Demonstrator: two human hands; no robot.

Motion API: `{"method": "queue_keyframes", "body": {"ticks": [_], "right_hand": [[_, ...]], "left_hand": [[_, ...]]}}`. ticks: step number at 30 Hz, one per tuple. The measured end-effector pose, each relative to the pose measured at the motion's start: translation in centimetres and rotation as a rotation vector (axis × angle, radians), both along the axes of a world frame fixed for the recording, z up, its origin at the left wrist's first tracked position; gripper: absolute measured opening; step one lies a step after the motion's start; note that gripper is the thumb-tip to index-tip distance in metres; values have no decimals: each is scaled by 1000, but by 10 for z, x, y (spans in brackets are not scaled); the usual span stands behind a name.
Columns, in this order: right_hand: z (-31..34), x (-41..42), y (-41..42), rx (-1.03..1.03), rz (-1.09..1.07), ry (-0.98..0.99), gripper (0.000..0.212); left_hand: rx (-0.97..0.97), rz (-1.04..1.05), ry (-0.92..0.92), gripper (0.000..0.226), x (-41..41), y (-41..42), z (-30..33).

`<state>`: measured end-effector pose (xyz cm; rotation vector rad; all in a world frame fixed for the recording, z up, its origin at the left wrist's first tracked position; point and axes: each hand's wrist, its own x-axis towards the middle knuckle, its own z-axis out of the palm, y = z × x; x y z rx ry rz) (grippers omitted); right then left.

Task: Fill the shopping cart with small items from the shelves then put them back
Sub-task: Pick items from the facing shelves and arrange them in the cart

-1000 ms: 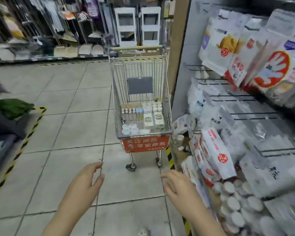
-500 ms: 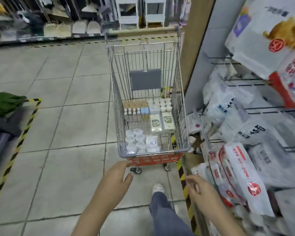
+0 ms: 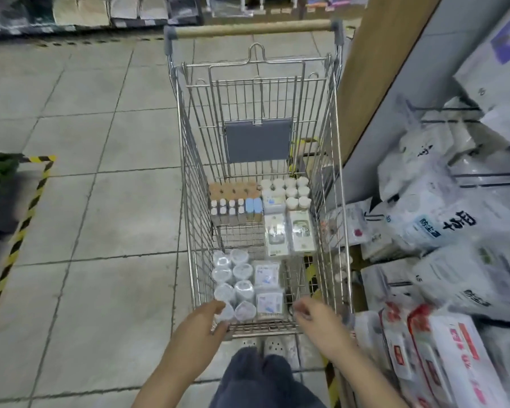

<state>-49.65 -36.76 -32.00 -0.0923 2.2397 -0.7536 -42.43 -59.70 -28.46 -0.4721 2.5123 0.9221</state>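
Person is standing at the near end of the shopping cart (image 3: pixel 259 178), which is running lengthwise straight away from them. Left hand (image 3: pixel 202 325) is reaching over the near rim, fingers loosely spread, holding nothing, just touching the clear round tubs (image 3: pixel 233 285) in the near-left corner. Right hand (image 3: pixel 318 319) is hovering over the near-right rim, fingers loosely curled, empty. Left is nearer the tubs; shelf bags (image 3: pixel 442 219) lying to the right.

I see cart (image 3: pixel 256 172) left of shelf (image 3: pixel 442 201); round tubs (image 3: pixel 233 281) in near-left corner, flat packets (image 3: pixel 267 287) beside them (right), small bottles (image 3: pixel 233 209) farther back.
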Motion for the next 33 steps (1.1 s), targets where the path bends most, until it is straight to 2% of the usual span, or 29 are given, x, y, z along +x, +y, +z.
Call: {"method": "queue_keyframes", "body": {"ticks": [3,7,10,13,17,20,24,27,33], "right_hand": [[-28,-22,-12,47,-3,-94,13],[-74,-48,-26,65,21,-211,25],[-112,-62,-33,86,-29,-259,20],[-153,-70,-36,142,-38,-330,42],[-203,-74,-37,182,-84,-417,62],[-230,-76,-41,180,-142,-434,57],[-252,-77,-47,230,-171,-391,52],[-256,-78,-48,267,-175,-326,30],[-248,-85,-34,320,-196,-271,33]], "left_hand": [[31,-28,-60,31,-27,-3,-33],[123,28,-97,26,-64,6,-80],[216,72,-118,21,-89,20,-119],[217,125,-141,19,-107,37,-160],[115,153,-154,32,-128,60,-207],[105,213,-177,41,-142,73,-233],[94,213,-199,39,-148,80,-258],[73,174,-182,40,-149,83,-269],[-29,123,-128,38,-153,92,-281]]}}
